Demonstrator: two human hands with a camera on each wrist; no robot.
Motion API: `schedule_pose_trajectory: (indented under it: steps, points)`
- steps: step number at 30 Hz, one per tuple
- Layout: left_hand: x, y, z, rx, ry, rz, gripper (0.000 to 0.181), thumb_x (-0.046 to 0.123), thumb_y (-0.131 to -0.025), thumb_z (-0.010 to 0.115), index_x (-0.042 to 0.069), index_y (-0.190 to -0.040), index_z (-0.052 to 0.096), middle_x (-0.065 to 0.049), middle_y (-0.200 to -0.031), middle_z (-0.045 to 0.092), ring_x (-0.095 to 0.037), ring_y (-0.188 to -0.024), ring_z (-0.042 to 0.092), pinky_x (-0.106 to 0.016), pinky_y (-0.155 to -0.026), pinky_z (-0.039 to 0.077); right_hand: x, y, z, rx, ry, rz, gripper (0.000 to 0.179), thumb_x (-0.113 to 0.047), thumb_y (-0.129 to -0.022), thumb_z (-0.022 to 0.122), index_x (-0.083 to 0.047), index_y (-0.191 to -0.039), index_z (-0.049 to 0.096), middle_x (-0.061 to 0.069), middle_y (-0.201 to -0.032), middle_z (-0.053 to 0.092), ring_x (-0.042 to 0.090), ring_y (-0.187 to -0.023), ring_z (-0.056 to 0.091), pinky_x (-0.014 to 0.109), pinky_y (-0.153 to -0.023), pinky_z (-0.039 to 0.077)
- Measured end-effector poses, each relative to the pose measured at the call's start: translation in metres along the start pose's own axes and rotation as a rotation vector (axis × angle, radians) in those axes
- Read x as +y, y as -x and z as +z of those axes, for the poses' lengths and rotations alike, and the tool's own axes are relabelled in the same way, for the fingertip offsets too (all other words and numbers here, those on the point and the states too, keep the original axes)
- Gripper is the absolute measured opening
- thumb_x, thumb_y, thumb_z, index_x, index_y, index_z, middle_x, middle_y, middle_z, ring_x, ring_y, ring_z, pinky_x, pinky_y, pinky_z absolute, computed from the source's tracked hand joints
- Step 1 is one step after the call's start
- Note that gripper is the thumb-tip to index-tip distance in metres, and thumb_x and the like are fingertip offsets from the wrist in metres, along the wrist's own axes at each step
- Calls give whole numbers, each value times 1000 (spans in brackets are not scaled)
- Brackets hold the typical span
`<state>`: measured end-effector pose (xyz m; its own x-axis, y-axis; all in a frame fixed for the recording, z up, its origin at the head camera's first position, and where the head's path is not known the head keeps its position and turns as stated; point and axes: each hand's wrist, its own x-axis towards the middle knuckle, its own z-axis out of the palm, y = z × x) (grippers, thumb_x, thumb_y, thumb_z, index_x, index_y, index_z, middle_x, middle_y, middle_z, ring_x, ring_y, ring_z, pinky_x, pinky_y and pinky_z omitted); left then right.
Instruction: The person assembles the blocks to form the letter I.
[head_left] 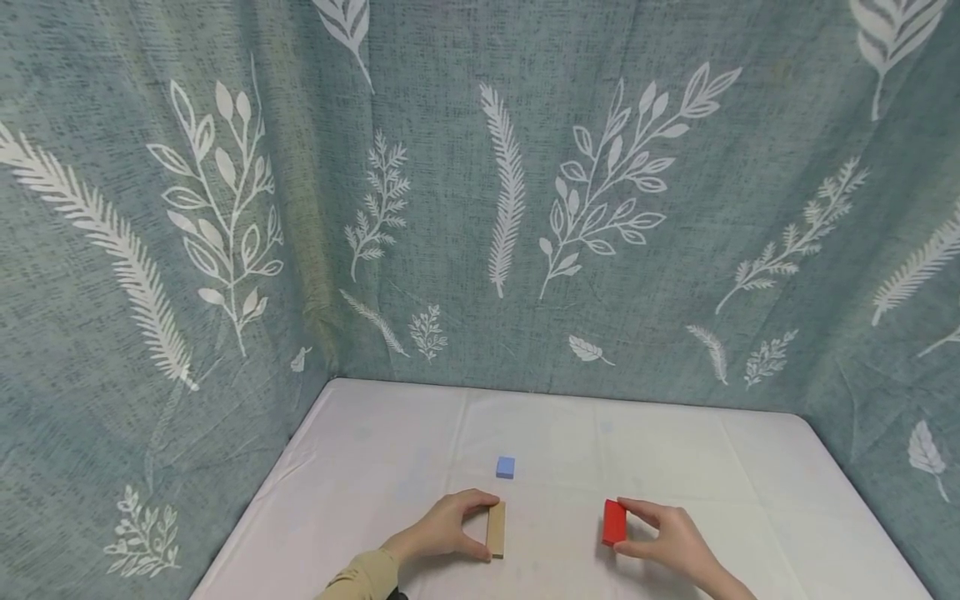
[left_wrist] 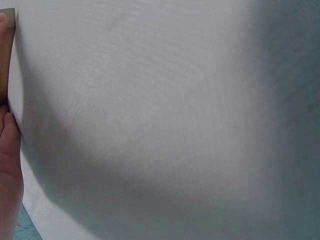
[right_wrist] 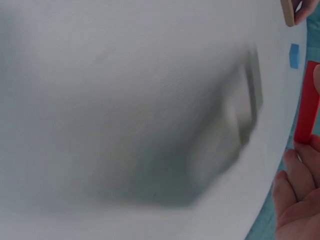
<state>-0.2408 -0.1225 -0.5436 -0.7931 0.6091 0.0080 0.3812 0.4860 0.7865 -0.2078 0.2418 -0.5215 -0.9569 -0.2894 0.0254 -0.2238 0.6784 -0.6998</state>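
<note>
My left hand [head_left: 447,527] pinches a tan wooden block [head_left: 496,530] by its two ends, thumb at the near end and fingers at the far one. Whether that block touches the cloth I cannot tell. To the right, my right hand [head_left: 670,537] grips a red rectangular block [head_left: 614,523] in the same end-to-end way. A shadow set apart from it in the right wrist view shows the red block held above the table. Behind the tan block, a small blue block [head_left: 506,467] lies on the white cloth, touched by neither hand.
White cloth covers the table [head_left: 675,450]. A green-blue curtain [head_left: 450,208] with white leaf patterns hangs behind it and along both sides. In the right wrist view, the blue block [right_wrist: 294,56] shows beyond the red one.
</note>
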Motion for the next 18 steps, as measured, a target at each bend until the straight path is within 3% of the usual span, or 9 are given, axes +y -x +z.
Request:
schedule_pose_trajectory:
  steps: [18]
  points:
    - [1,1,1,7,11,24,70,22,-68,85,1,-128,54,-10,-128,59,-26,-123,54,-28,-109,43,-20,-3,9,-43,-31,-35,65,-39,-70,81,-6,-123,62,10,-123,65,35,-115,59,44,-88,57]
